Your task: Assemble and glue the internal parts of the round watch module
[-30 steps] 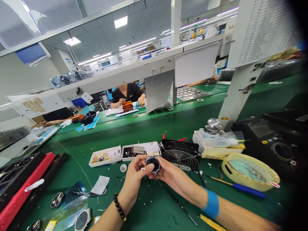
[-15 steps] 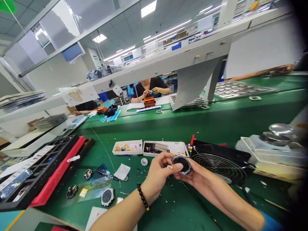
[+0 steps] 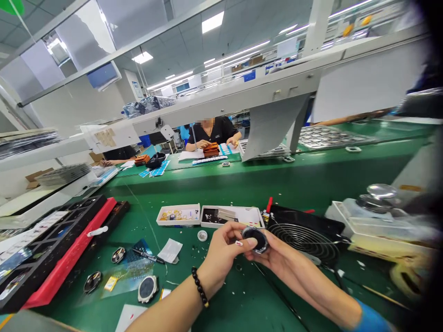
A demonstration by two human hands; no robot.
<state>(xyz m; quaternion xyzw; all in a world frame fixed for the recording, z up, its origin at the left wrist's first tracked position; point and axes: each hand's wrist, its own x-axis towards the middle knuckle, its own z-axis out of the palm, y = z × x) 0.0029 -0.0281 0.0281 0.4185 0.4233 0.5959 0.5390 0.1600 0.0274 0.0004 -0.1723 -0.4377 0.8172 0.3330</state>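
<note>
Both my hands hold a round, dark-faced watch case (image 3: pixel 255 240) above the green bench. My left hand (image 3: pixel 226 244) has its thumb pressed on the dark face and its fingers curled at the rim. A small white and red piece shows near that thumb; whether it is held or stuck on, I cannot tell. My right hand (image 3: pixel 275 251) grips the case from the right side and beneath, its fingers partly hidden. Left of my forearm lies another watch case (image 3: pixel 147 289) with a grey face. Nearer the tray rest two open round cases (image 3: pixel 92 281) and a pen (image 3: pixel 148 255).
Two white parts boxes (image 3: pixel 178 215) stand behind my hands. A black fan (image 3: pixel 304 235) with a wire guard is at the right, beside a plastic container (image 3: pixel 372 221). On the left sits a black tray with a red edge (image 3: pixel 71 258). A co-worker (image 3: pixel 211 133) sits across the bench.
The view has shifted slightly, moving the bench items left. My hands keep their hold on the watch case. The co-worker's hands have lowered and spread apart over the far bench.
</note>
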